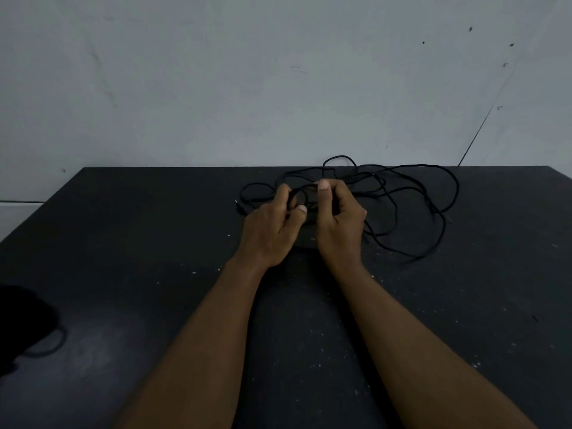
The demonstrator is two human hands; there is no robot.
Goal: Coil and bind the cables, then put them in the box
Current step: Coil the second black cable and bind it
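Note:
A long black cable [411, 188] lies in loose, tangled loops on the dark table [154, 243], near its far edge and right of centre. My left hand [272, 224] and my right hand [337, 221] are side by side over the left part of the tangle. Both pinch the same small loop of cable between thumb and fingers. One plug end [238, 205] of the cable lies just left of my left hand. I see no box in view.
A pale wall [278, 72] rises right behind the table's far edge. A dark, rounded object with a thin loop of cord [28, 329] sits at the table's near left. White specks dot the tabletop around my forearms.

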